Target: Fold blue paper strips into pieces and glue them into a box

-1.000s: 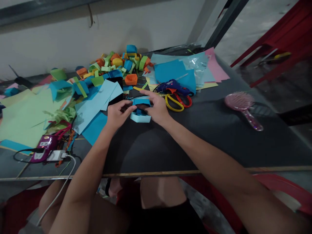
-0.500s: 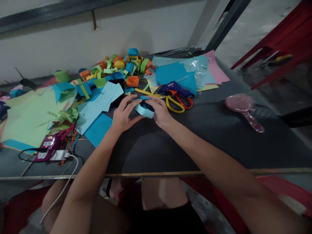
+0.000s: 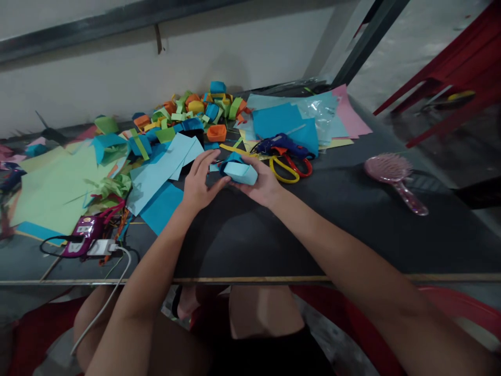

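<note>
A small folded paper box [image 3: 240, 172], light blue outside with darker blue paper at its back, is held above the dark table. My right hand [image 3: 264, 183] grips it from the right, fingers behind and beneath it. On the left, my left hand [image 3: 199, 183] curves in a loose C with thumb and fingers apart. Its thumb tip is at the box's lower left edge; whether it presses there I cannot tell. Just right of my right hand lie scissors with yellow and red handles [image 3: 285, 171] and a dark blue glue gun [image 3: 285, 143].
Behind my hands is a pile of small coloured paper boxes [image 3: 195, 107]. Paper sheets [image 3: 152, 172] spread to the left, near a purple power strip [image 3: 88, 230] with a white cable [image 3: 127, 261]. A pink hairbrush [image 3: 391, 169] lies right. The table's front edge [image 3: 250, 280] is close.
The paper box has been tipped, so its light blue side now faces me more fully. My right hand has turned under it, while my left fingers have drawn slightly away.
</note>
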A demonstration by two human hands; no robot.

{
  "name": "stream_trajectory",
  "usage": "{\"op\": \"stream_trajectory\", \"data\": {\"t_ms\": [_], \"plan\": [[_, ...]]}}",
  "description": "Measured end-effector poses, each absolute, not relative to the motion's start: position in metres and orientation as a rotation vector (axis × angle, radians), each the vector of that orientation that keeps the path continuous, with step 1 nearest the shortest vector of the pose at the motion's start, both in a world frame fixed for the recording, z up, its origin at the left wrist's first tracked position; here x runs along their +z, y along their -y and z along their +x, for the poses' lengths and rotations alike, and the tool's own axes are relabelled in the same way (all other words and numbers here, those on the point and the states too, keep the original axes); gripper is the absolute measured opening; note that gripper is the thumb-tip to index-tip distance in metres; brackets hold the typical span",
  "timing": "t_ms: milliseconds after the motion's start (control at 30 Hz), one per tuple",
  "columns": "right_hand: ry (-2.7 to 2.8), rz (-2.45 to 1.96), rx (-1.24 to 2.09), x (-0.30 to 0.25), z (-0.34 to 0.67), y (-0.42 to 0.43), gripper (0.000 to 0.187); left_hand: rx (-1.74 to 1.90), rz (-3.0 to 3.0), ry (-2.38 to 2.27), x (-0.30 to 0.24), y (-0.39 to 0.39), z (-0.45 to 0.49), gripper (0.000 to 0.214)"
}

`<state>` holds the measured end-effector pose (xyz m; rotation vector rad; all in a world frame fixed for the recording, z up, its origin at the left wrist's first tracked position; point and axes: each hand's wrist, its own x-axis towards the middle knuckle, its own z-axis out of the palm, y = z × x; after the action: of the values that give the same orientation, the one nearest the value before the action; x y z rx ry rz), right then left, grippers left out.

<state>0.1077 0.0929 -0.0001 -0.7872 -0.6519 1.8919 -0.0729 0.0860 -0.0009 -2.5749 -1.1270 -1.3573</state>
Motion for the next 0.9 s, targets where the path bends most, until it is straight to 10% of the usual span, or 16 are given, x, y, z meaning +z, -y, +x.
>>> {"op": "stream_trajectory", "data": {"t_ms": [233, 900], "plan": [[1.165, -0.782, 1.455, 0.002, 0.110, -0.090, 0.047, -0.945, -2.613, 0.892, -0.004, -0.082, -0.072, 0.042], [1.172, -0.863, 1.233, -0.011, 0.109, -0.096, 0.038, -1.176, -2.637, 1.045, -0.007, -0.084, -0.067, 0.022]]}}
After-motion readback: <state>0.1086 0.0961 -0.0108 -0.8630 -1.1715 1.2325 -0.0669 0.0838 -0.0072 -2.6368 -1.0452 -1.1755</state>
